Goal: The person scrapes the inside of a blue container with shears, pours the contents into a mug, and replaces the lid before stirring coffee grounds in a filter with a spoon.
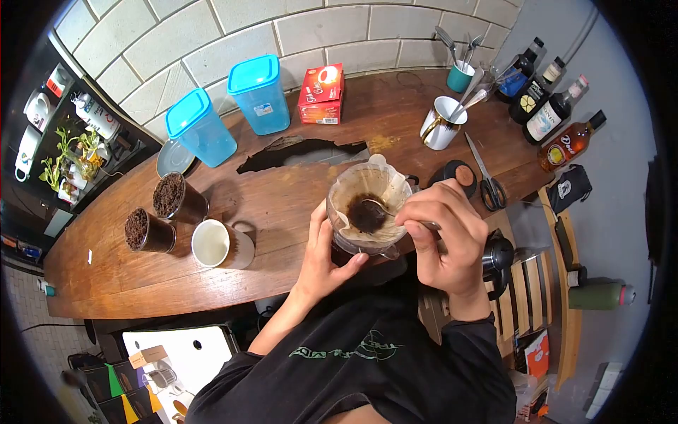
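A glass pour-over dripper with a stained paper filter stands at the near edge of the wooden counter. Dark coffee grounds lie at the filter's bottom. My left hand grips the dripper's lower side from the left. My right hand holds a metal spoon, its bowl resting over the grounds inside the filter.
Two jars of dark grounds and a white mug sit to the left. Two blue-lidded tubs, a red box, a mug with utensils, scissors, a black lid and several bottles stand behind and right.
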Demonstrator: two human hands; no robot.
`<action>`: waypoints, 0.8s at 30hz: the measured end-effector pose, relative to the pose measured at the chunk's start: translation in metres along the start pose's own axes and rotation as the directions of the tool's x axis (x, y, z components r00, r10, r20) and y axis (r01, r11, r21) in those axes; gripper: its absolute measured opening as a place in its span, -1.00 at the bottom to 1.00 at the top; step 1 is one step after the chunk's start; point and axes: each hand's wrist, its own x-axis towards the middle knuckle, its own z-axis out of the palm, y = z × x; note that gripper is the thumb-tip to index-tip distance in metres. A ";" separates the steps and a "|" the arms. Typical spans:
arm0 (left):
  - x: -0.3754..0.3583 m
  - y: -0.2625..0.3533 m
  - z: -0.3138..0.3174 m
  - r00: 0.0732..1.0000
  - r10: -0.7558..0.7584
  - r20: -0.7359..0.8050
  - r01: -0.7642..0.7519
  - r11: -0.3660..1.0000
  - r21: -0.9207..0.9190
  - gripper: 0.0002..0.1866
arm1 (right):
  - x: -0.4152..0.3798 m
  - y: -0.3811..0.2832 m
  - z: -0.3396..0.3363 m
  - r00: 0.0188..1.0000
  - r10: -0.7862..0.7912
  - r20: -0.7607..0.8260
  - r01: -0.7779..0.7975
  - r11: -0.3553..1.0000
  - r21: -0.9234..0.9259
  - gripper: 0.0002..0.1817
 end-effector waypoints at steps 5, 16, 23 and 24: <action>0.000 0.000 0.000 1.000 0.011 -0.002 -0.011 1.000 -0.007 -0.25 | 0.002 0.003 -0.001 0.999 -0.007 -0.053 0.004 0.999 -0.053 -0.93; 0.000 0.000 0.000 1.000 0.019 -0.004 -0.019 1.000 -0.005 -0.25 | -0.003 -0.003 0.006 1.000 -0.024 0.011 0.024 0.999 0.022 -0.92; 0.000 0.001 0.000 1.000 -0.010 -0.008 0.010 1.000 -0.020 -0.26 | -0.001 -0.014 -0.007 0.997 -0.076 -0.019 0.077 0.995 0.068 -0.93; 0.000 0.001 0.000 1.000 -0.001 -0.007 0.001 1.000 -0.017 -0.26 | -0.002 -0.013 -0.005 0.997 -0.073 0.001 0.073 0.996 0.059 -0.93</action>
